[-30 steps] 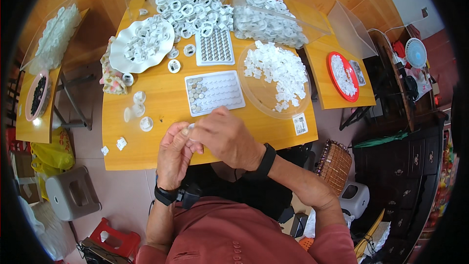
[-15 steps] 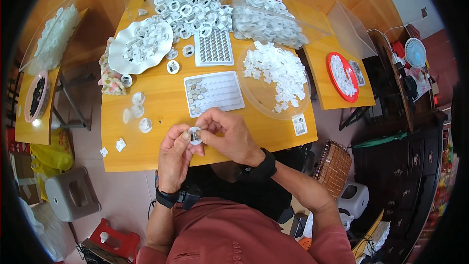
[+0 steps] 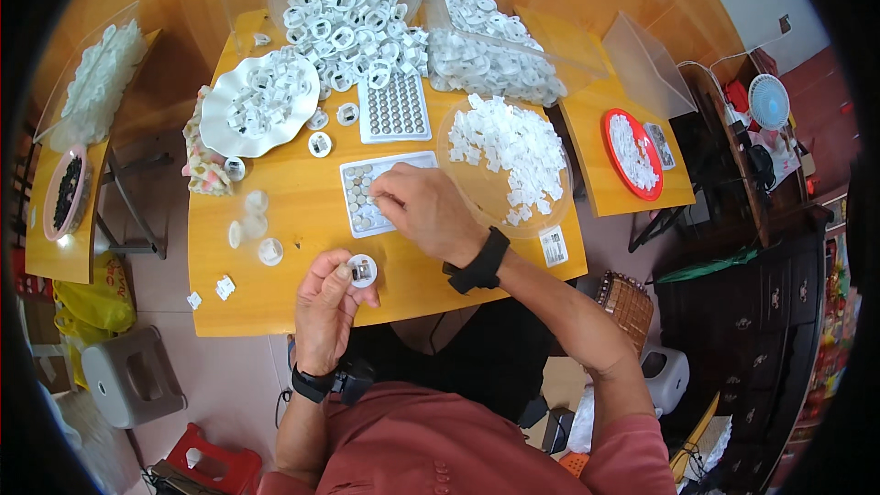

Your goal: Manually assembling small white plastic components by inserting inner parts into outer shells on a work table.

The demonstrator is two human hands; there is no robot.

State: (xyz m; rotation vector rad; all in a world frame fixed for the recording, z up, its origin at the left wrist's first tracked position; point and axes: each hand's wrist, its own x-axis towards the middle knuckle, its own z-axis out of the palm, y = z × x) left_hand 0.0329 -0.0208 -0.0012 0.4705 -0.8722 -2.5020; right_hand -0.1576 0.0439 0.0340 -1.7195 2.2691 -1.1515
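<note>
Between the thumb and fingers of my left hand [image 3: 321, 312], near the front edge of the table, is a round white plastic housing [image 3: 363, 270] with a dark and metallic insert. My right hand [image 3: 429, 213] reaches over the white tray [image 3: 390, 161] of silver button cells [image 3: 357, 194], its thumb and forefinger pinched together at the cells. Whatever is between those fingertips is hidden. Behind this tray stands a second white tray [image 3: 396, 138] filled with rows of round cells. Several clear round caps [image 3: 270, 251] lie to the left.
Small white pieces [image 3: 509, 151] fill a clear round tray on the right. At the back are a heap of round white housings [image 3: 344, 27], a filled clear bin [image 3: 495, 73] and a wavy white plate [image 3: 220, 133]. A red plate [image 3: 632, 160] sits on the right side table.
My right hand has left the round housing and moved forward to the tray of button cells. My left hand still holds the housing, now with its face more visible.
</note>
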